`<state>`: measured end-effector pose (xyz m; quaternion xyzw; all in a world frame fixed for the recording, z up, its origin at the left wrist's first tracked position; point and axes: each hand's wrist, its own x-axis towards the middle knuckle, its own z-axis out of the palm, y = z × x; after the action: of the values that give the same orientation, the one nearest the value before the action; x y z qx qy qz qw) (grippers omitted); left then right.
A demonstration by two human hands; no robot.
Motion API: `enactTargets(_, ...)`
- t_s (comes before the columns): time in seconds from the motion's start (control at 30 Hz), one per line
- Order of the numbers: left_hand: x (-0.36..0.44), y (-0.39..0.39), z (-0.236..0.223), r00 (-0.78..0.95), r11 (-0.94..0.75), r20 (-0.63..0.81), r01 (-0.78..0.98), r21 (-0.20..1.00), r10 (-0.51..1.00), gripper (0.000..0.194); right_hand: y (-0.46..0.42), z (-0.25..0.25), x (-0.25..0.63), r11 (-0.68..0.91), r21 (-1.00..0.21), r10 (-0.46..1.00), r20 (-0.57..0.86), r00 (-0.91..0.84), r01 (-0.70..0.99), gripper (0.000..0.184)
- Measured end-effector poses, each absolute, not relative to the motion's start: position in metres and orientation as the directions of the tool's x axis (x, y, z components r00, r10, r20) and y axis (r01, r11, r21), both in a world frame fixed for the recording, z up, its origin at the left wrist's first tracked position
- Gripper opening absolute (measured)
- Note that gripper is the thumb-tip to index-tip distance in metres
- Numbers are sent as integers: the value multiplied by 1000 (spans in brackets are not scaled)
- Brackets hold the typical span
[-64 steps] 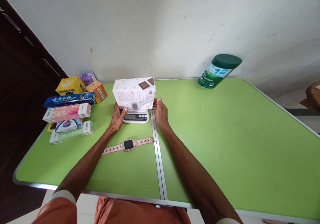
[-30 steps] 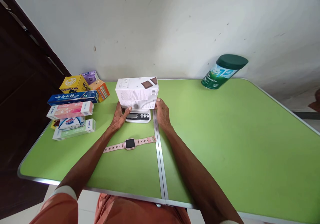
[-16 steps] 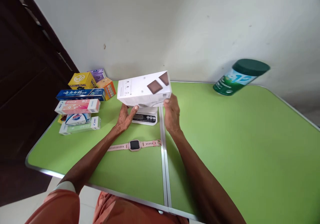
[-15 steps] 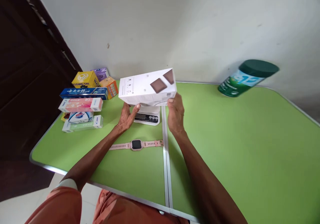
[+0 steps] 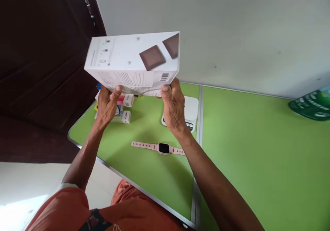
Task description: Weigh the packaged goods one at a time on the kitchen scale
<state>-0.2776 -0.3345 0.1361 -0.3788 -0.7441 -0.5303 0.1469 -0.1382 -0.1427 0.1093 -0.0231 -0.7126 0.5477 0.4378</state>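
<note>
A long white carton [image 5: 129, 57] with brown squares, small drawings and a barcode printed on it is held up off the table, tilted so two of its sides face me. My left hand [image 5: 107, 107] grips its lower left part, thumb on the near side. At the lower right corner my right hand [image 5: 174, 107] clasps it the same way. Behind my right wrist lies a white digital kitchen scale [image 5: 191, 109], partly hidden. Nearer to me, a pink smartwatch [image 5: 164, 148] is stretched flat, its right strap end covered by my forearm.
Several small boxes [image 5: 126, 117] are stacked at the table's left, mostly hidden behind the carton and my left hand. A green canister [image 5: 311, 104] stands far right, cut off by the frame. The green folding table [image 5: 247, 155] has a metal seam; a wall rises behind.
Both hands have lifted the carton off the scale area and carried it left toward the stacked boxes, closer to me. My view has turned left.
</note>
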Motion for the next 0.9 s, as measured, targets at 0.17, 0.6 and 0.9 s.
enactTargets(0.17,-293,-375,143,-720,168,610,681,712,331,79,-171,116,-173,329,-816,404,577,-710,-476,70)
enactTargets(0.6,-207,-497,66,-877,551,431,471,689,210,80,-253,61,-98,267,-925,272,343,-899,-271,73)
enactTargets(0.9,-211,-530,14,-979,691,166,200,695,116,76,-272,12,-104,474,-868,168,255,-952,-149,61)
